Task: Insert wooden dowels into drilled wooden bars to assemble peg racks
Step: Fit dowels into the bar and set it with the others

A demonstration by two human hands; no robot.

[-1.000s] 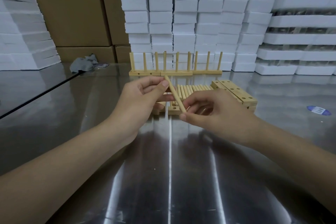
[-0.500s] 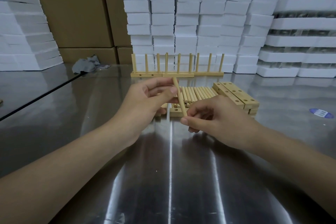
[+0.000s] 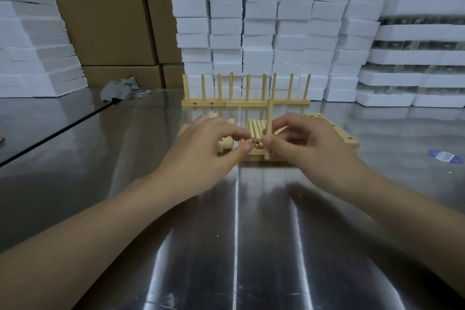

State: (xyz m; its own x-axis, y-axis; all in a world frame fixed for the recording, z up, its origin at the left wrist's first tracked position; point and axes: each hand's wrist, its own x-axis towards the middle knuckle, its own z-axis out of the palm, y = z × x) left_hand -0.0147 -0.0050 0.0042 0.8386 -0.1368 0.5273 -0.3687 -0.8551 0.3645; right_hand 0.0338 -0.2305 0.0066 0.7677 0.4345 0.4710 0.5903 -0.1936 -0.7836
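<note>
My right hand [image 3: 309, 143] pinches one wooden dowel [image 3: 269, 118] and holds it upright, its lower end on a drilled wooden bar [image 3: 254, 156] lying crosswise on the table. My left hand [image 3: 201, 151] is off that dowel; its index finger and thumb reach the near ends of a pile of loose dowels [image 3: 255, 129] behind the bar, with no clear hold on any. More drilled bars [image 3: 338, 132] are stacked to the right, partly behind my right hand. Three finished peg racks [image 3: 246, 102] stand in a row further back.
The table [image 3: 236, 234] is shiny metal. Stacks of white foam blocks [image 3: 256, 20] and cardboard boxes [image 3: 105, 15] wall off the back. A crumpled grey cloth [image 3: 118, 88] lies at the back left and a blue sticker [image 3: 445, 156] at the right.
The dowel went from slanted between both hands to upright on the bar in my right hand alone. My left hand let go and dropped to the loose dowels.
</note>
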